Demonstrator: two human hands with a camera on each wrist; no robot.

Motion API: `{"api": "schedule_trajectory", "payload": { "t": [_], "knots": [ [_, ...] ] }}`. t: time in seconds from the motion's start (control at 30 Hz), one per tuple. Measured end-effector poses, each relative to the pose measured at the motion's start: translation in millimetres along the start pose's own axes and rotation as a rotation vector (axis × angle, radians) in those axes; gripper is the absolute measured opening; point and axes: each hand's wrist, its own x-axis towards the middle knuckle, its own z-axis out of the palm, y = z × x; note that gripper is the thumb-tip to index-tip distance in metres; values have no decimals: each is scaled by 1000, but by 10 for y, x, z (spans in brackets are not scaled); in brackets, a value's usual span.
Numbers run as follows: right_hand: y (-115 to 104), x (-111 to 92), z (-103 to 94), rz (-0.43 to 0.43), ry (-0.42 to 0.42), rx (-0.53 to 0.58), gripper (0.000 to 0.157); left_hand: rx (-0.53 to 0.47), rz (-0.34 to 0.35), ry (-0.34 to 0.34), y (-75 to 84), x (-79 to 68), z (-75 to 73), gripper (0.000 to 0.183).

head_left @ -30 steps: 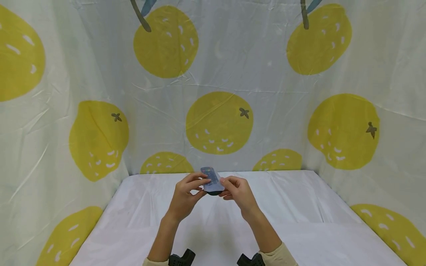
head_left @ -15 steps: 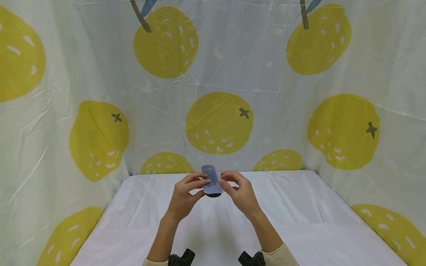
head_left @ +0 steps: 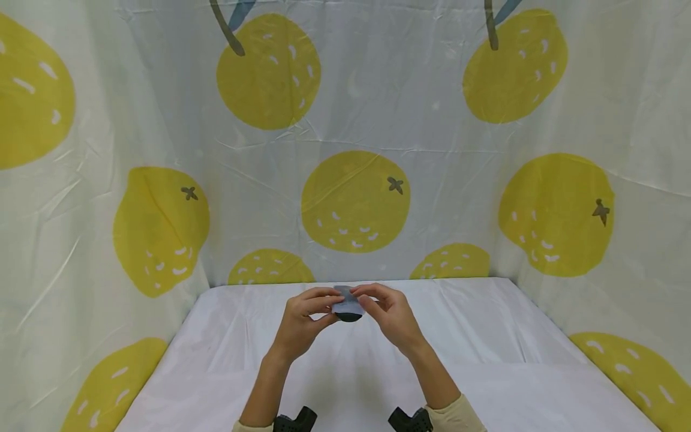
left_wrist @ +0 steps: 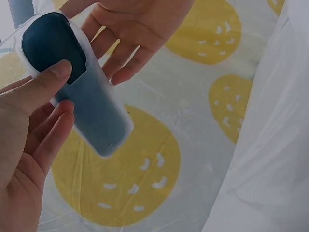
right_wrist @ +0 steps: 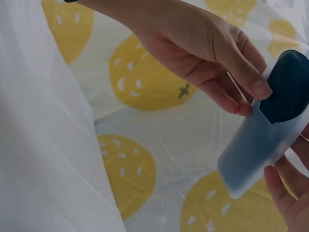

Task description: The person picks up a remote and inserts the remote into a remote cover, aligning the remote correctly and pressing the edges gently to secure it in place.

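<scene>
A remote control (left_wrist: 46,41) sits in a translucent sleeve-like cover (left_wrist: 99,113); its dark back shows through a cutout in both wrist views. In the head view, the covered remote control (head_left: 348,308) is held above the white surface, its face strongly foreshortened. My left hand (head_left: 303,318) pinches its left side, thumb on the dark back and fingers at the opposite face. My right hand (head_left: 393,315) is at the right side, its fingers loosely extended along the edge in the left wrist view. Whether those fingertips touch the cover is hard to tell.
A white cloth-covered table (head_left: 345,390) spreads beneath both hands. White curtains with yellow fruit prints (head_left: 356,201) enclose its back and sides. Black wrist devices (head_left: 295,419) sit at the cuffs.
The right hand has loosened its pinch on the cover's right corner, and its fingers have shifted toward the far end. The remote control has tipped, so its button face shows less. The left hand keeps hold.
</scene>
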Motion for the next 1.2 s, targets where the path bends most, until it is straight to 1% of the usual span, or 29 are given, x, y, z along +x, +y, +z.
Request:
{"api": "schedule_trajectory", "payload": {
  "t": [0.13,0.27,0.33,0.4,0.47,0.6,0.73,0.83,0.9,1.03,1.2],
  "knots": [
    [26,12,1,-26,-41,-28,22,-58,-16,15,-15,6,-3,34],
    [52,18,30,-74,-62,-82,20,-90,-17,68,-37,12,-13,33],
    [65,20,55,-99,-63,-104,23,-95,-31,87,-28,19,-22,33],
    [77,21,84,-121,-53,-122,27,-108,-62,96,-21,22,-26,31],
    [87,22,113,-135,-42,-114,29,-128,-109,102,12,30,-27,28],
    [104,11,157,-124,-9,-89,27,-142,-184,122,60,29,-3,31],
    [121,-14,197,-88,30,-98,27,-144,-232,188,109,23,18,36],
    [147,-29,234,-71,45,-104,26,-155,-250,248,135,25,23,35],
    [162,-38,252,-63,52,-102,25,-160,-259,271,138,27,25,32],
    [160,-48,270,-48,71,-86,21,-191,-280,294,148,32,24,30],
    [153,-37,296,-36,69,-39,22,-251,-329,324,160,21,0,23]
  ]
}}
